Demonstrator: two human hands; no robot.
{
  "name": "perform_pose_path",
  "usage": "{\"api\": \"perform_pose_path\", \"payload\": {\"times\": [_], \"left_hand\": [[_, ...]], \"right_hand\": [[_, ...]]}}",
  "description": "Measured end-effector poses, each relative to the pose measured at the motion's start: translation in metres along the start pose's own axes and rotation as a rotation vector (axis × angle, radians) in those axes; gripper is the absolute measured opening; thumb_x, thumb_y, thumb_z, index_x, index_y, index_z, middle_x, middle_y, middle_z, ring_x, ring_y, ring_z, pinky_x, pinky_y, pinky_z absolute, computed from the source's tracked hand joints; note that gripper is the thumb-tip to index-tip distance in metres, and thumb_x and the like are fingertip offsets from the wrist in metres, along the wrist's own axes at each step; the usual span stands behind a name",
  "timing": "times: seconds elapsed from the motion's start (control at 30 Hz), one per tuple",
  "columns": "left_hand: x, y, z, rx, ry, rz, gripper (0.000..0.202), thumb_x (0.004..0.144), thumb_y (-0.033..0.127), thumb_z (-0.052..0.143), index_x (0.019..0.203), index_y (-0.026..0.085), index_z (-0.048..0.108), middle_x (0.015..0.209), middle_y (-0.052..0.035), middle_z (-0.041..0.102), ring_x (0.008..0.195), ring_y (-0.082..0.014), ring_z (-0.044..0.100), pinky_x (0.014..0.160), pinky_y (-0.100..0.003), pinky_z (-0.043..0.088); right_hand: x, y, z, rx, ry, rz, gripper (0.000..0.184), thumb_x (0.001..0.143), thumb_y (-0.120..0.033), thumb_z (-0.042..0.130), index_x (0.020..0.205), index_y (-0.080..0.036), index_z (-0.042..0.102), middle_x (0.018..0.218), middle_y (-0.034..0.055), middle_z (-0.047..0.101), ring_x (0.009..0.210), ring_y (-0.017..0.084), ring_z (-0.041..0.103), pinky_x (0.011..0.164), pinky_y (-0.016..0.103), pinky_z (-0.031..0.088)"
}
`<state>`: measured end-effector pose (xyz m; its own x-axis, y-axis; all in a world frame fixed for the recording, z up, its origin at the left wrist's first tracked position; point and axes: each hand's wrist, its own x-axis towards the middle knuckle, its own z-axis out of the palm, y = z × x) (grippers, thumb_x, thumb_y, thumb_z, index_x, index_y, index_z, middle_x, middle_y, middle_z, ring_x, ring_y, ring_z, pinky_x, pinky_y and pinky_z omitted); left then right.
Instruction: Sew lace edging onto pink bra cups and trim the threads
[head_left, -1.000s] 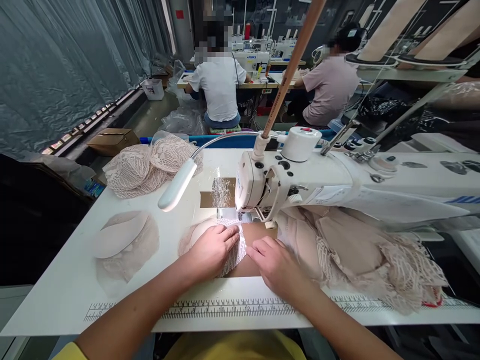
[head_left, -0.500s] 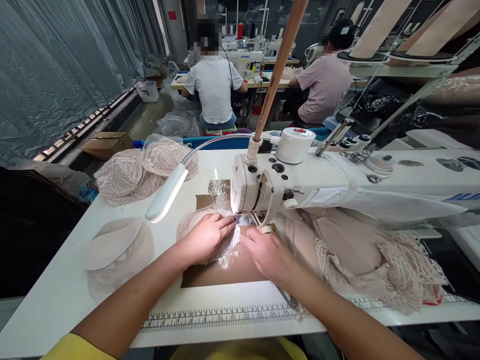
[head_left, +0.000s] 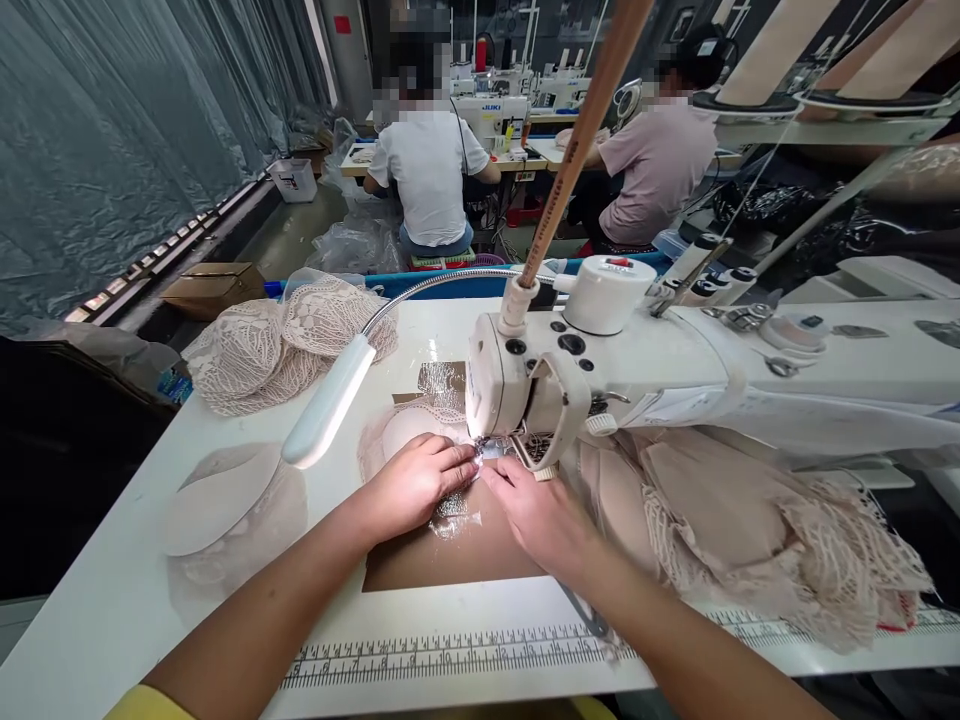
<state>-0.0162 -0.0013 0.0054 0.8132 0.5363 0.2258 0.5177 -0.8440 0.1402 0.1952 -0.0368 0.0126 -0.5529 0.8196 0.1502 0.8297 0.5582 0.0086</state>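
Observation:
A beige lace bra cup [head_left: 375,450] lies under the needle end of the white sewing machine [head_left: 499,385], with a smooth pad showing on it. My left hand [head_left: 420,487] rests on the cup, its fingers bent together and pressing the fabric just left of the presser foot. Close to the needle on the right, my right hand [head_left: 536,515] is closed, thumb and forefinger pinched at the cup's edge. Both hands hide much of the cup. Beneath them is a brown sheet [head_left: 442,565] taped to the white table [head_left: 337,560].
Lace cups [head_left: 262,345] are piled at the back left, near a lit lamp [head_left: 330,400]. A sheer piece with a pad [head_left: 232,510] lies left. Beige lace pieces [head_left: 735,510] heap right. A ruler strip [head_left: 420,655] runs along the front edge. Two people [head_left: 435,180] sit beyond.
The cup has turned under my hands: its smooth pad now shows behind my left hand, and less lace shows between the hands. My hands stay near the needle. The view has shifted slightly.

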Motion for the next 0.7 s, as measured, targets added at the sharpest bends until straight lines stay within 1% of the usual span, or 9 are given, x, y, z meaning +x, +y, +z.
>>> {"api": "perform_pose_path", "payload": {"times": [0.17, 0.23, 0.33, 0.43, 0.53, 0.7], "left_hand": [[0.003, -0.006, 0.000, 0.004, -0.005, -0.008, 0.038, 0.089, 0.009, 0.045, 0.123, 0.015, 0.059, 0.126, -0.0112, 0.061, 0.096, -0.0242, 0.054, 0.083, -0.039, 0.046], [0.006, -0.009, -0.001, -0.008, -0.008, -0.023, 0.038, 0.089, 0.008, 0.044, 0.123, 0.016, 0.059, 0.125, -0.0115, 0.062, 0.097, -0.0244, 0.054, 0.082, -0.039, 0.046], [0.009, -0.013, -0.002, -0.040, -0.008, -0.054, 0.037, 0.089, 0.009, 0.046, 0.122, 0.017, 0.060, 0.123, -0.0106, 0.063, 0.103, -0.0253, 0.053, 0.085, -0.039, 0.045], [0.011, -0.015, -0.002, -0.059, -0.001, -0.085, 0.036, 0.089, 0.010, 0.045, 0.121, 0.018, 0.061, 0.121, -0.0091, 0.064, 0.101, -0.0250, 0.053, 0.085, -0.039, 0.045], [0.012, -0.015, -0.001, -0.061, 0.000, -0.102, 0.037, 0.090, 0.011, 0.044, 0.122, 0.019, 0.061, 0.122, -0.0096, 0.063, 0.100, -0.0243, 0.053, 0.085, -0.039, 0.045], [0.011, -0.015, -0.001, -0.012, -0.006, -0.107, 0.037, 0.090, 0.012, 0.046, 0.123, 0.019, 0.059, 0.123, -0.0092, 0.062, 0.104, -0.0252, 0.051, 0.089, -0.040, 0.042]], "right_hand": [[0.002, 0.001, 0.002, 0.010, 0.032, 0.025, 0.046, 0.077, -0.001, 0.051, 0.117, -0.021, 0.062, 0.099, 0.0087, 0.066, 0.081, 0.020, 0.057, 0.067, 0.030, 0.044], [0.002, 0.001, 0.004, 0.041, 0.050, 0.042, 0.048, 0.076, 0.000, 0.052, 0.118, -0.021, 0.061, 0.103, 0.0082, 0.066, 0.084, 0.020, 0.057, 0.069, 0.029, 0.045], [0.001, 0.004, 0.008, 0.076, 0.072, 0.046, 0.050, 0.075, 0.000, 0.052, 0.119, -0.022, 0.061, 0.109, 0.0076, 0.065, 0.088, 0.020, 0.057, 0.073, 0.029, 0.045], [0.000, 0.006, 0.012, 0.094, 0.067, 0.041, 0.046, 0.076, -0.002, 0.051, 0.116, -0.021, 0.063, 0.106, 0.0074, 0.066, 0.089, 0.020, 0.058, 0.075, 0.029, 0.046], [-0.001, 0.009, 0.013, 0.109, 0.056, 0.052, 0.040, 0.081, -0.006, 0.049, 0.115, -0.019, 0.064, 0.102, 0.0086, 0.067, 0.091, 0.022, 0.059, 0.075, 0.030, 0.047], [0.000, 0.011, 0.012, 0.130, 0.093, 0.036, 0.034, 0.087, -0.011, 0.047, 0.114, -0.019, 0.065, 0.105, 0.0092, 0.068, 0.095, 0.023, 0.060, 0.081, 0.033, 0.047]]}}
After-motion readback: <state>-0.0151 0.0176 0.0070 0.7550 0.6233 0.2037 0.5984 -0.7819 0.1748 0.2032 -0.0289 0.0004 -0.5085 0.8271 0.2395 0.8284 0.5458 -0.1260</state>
